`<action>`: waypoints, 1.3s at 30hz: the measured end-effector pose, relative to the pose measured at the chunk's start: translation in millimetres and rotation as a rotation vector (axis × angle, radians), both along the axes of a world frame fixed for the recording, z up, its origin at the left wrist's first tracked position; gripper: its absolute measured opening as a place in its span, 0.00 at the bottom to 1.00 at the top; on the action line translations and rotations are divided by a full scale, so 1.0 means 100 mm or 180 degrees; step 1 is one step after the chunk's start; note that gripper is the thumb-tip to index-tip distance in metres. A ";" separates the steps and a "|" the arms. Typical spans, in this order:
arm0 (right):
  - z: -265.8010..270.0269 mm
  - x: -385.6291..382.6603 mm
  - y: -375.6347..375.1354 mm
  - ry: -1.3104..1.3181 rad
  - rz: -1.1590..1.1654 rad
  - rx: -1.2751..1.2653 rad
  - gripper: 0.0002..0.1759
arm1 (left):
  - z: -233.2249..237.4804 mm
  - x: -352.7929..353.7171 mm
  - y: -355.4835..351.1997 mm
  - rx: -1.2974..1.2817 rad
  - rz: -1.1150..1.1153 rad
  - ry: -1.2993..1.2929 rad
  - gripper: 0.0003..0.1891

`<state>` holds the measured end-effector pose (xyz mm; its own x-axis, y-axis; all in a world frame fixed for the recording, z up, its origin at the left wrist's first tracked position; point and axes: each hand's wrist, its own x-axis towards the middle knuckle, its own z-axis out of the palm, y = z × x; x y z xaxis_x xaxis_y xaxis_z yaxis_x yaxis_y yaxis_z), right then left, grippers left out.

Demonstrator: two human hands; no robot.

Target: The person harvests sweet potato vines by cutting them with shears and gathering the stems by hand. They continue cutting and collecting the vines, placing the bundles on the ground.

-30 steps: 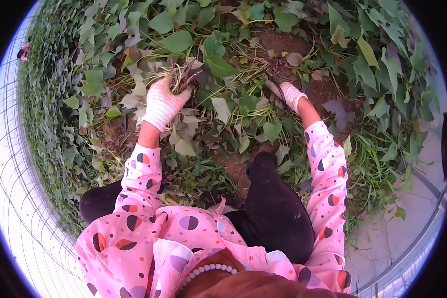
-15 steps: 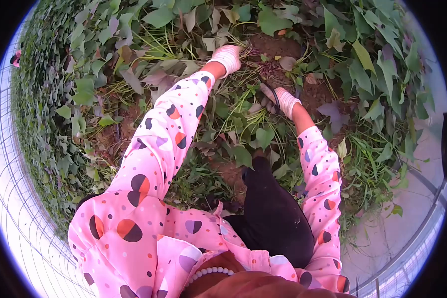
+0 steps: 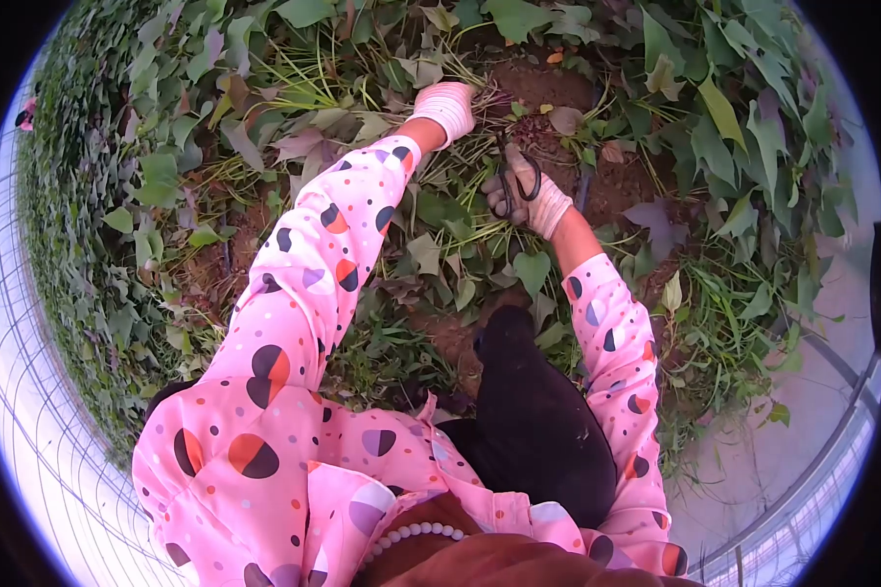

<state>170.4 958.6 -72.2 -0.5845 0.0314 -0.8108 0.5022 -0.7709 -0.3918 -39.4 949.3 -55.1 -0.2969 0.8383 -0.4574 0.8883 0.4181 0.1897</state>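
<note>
My left hand (image 3: 446, 110), in a pale pink and white glove, is closed round a bunch of vine stems (image 3: 489, 98) at the top centre; its fingertips are mostly hidden. To its lower right, my right hand (image 3: 527, 196), gloved too, has its fingers through the handles of dark scissors (image 3: 507, 176). The scissors point up towards the stems near my left hand. Cut or loose-looking stems and green leaves (image 3: 440, 210) lie below and between both hands.
Leafy vines (image 3: 98, 225) spread over the left and the upper right (image 3: 734, 127). Reddish-brown soil (image 3: 543, 88) shows beyond my hands. My dark-clothed knee (image 3: 538, 411) is below them. A pale path (image 3: 754, 460) runs at the right, and a small pink figure is far left.
My right hand has moved up and left with the scissors, turning so that the blades point upward. My left hand has hardly moved and stays closed.
</note>
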 end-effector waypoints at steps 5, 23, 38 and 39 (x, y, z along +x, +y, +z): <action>0.05 -0.06 0.11 -0.0086 0.0001 0.0111 0.49 | 0.15 0.15 -0.13 0.0070 0.0048 -0.0069 0.17; -0.18 0.10 -0.34 -0.0230 -0.0743 0.1273 0.25 | 0.75 -0.32 -0.93 0.1747 0.1790 -0.1866 0.31; 0.69 0.29 -0.69 0.1138 -0.1603 0.3382 0.12 | 3.54 0.04 -2.82 0.3292 0.2235 -0.3114 0.21; 1.46 0.31 -0.80 0.0987 -0.0975 0.3944 0.09 | 3.64 0.10 -2.95 0.3308 0.2222 -0.3214 0.21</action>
<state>201.8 879.1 73.5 -0.5764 0.8170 0.0176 0.1338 0.1156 -0.9842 -29.4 654.0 309.3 -0.6800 0.7321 -0.0405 -0.0696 -0.0094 0.9975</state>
